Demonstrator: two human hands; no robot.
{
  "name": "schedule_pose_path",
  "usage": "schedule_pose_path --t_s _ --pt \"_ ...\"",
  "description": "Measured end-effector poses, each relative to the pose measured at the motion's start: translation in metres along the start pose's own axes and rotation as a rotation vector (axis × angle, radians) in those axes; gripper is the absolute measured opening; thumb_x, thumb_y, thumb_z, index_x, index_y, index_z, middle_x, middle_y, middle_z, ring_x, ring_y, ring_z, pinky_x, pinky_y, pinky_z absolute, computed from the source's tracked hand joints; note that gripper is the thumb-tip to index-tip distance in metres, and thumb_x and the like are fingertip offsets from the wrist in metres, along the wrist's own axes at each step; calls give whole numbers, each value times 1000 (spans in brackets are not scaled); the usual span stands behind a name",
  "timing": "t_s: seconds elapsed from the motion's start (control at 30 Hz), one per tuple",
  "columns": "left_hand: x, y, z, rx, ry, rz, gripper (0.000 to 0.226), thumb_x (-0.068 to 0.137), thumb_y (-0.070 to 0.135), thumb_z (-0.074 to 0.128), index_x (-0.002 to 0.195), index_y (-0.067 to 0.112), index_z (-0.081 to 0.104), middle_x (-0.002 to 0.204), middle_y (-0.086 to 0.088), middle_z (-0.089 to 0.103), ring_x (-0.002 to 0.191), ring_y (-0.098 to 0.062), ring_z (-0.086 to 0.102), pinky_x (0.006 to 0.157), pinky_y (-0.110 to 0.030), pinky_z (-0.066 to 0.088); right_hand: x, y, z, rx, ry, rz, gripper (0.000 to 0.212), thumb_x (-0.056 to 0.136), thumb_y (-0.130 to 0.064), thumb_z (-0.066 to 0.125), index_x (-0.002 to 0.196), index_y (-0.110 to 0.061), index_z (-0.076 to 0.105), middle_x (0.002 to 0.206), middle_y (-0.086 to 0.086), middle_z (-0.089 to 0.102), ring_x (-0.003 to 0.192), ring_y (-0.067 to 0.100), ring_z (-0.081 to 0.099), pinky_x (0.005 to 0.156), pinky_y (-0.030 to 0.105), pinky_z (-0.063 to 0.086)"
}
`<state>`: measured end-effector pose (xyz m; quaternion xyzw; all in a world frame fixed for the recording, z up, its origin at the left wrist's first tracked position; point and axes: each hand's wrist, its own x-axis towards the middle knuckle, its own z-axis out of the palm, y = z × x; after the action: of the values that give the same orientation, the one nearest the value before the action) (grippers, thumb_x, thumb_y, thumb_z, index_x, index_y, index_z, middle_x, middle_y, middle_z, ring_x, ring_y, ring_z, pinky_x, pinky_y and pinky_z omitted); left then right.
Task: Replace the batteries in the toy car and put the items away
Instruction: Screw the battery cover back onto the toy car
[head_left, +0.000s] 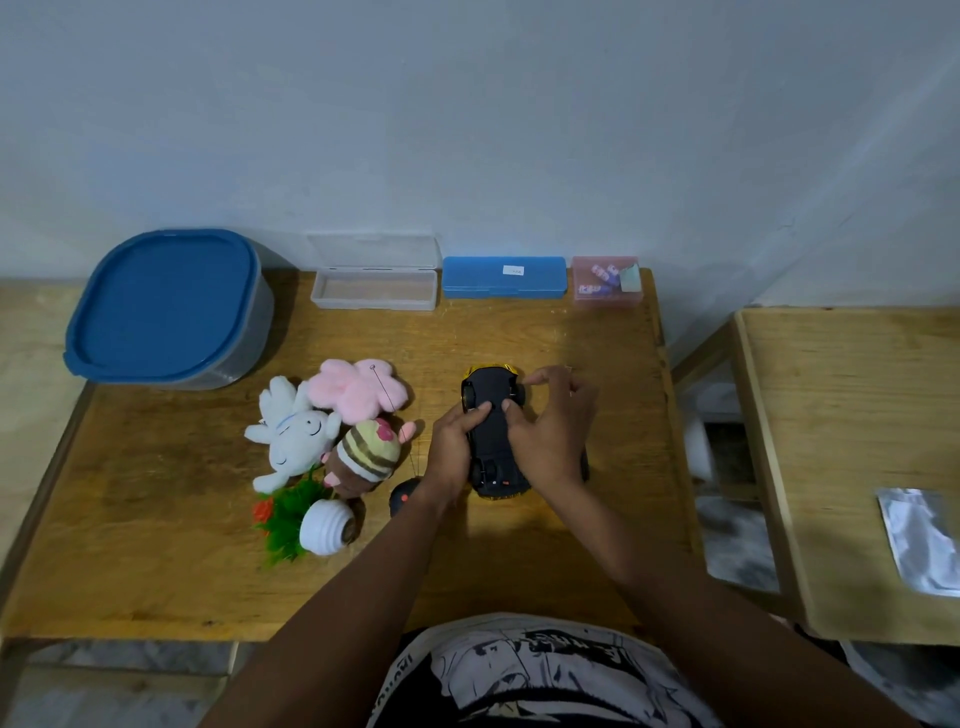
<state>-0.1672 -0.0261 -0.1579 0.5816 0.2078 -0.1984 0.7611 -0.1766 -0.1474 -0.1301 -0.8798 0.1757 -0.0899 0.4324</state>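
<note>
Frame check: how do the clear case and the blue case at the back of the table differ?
The clear case is see-through; the blue case is opaque. The clear case is open, lid raised against the wall; the blue case is closed. The blue case has a small white label; the clear case shows none. Both are long, flat boxes side by side at the table's back edge.

At the back of the table (156, 545) we see, left to right, a lidded tub (166, 306), an open case (374, 291), a closed case (504, 278) and a small box (608, 305) holding batteries (602, 278). Plush toys (332, 431) lie left of the upturned toy car (492, 431), the remote (404, 496) between them.
</note>
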Motion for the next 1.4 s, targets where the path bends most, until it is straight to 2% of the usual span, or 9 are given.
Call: schedule_pose_path --t_s 0.13,0.3,0.47,0.6,0.77,0.93,1.1,1.3,1.4 --pt "1 0 0 -10 -6 -5 20 98 14 55 111 11 68 105 -15 72 92 -29 70 87 -46 54 -4 -4 4 69 -5 116 37 78 -25 77 103 -25 51 111 0 38 103 17 38 89 44 45" --pt "-1 2 3 -51 12 -53 36 98 20 52 128 3 61 113 -19 70 92 -32 69 73 -37 57 1 1 -2 126 -42 162 32 84 -33 70 111 -30 52 113 -1 35 108 19 42 91 45 48" --pt "0 2 7 -81 50 -116 62 80 37 66 129 -1 60 109 -20 69 88 -34 68 69 -38 56 7 21 -20 -207 -27 142 28 87 -23 61 113 -31 54 118 4 49 112 26 48 89 40 44" --pt "3 -1 6 -70 45 -129 41 95 28 55 124 -1 62 102 -18 69 79 -30 68 65 -35 56 5 37 -31 -359 -159 213 39 85 -16 58 122 -26 49 121 9 47 112 30 46 87 42 44" --pt "4 -2 7 -41 48 -109 48 81 35 65 115 1 66 101 -18 69 86 -34 67 76 -42 54 2 45 -34 -258 -212 187 42 84 -10 60 122 -23 48 105 9 57 88 27 58 63 32 44" --pt "4 -3 6 -12 60 -98 62 72 40 67 119 -1 66 102 -18 71 90 -35 68 79 -44 55 4 18 -46 14 -112 289 18 81 -23 66 99 -24 64 83 -11 65 79 13 63 65 31 50" --pt "9 4 3 -33 43 -121 58 72 34 69 119 -1 66 107 -23 70 88 -36 67 81 -49 54 9 -16 -56 167 -199 100 17 89 -22 52 90 -24 69 76 -5 67 65 11 60 54 29 43" --pt "12 14 0 9 27 -130 59 72 34 69 120 1 66 116 -26 69 89 -38 68 78 -47 55 20 -24 -59 -107 -306 -105 4 86 -29 66 84 -28 70 61 -16 54 58 2 50 52 20 34" --pt "9 10 -3 -8 5 -132 47 81 30 66 120 3 66 110 -22 72 88 -36 68 77 -45 56 26 -20 -57 -201 -370 -171 9 84 -31 68 88 -28 75 76 -13 68 72 6 60 61 27 48"
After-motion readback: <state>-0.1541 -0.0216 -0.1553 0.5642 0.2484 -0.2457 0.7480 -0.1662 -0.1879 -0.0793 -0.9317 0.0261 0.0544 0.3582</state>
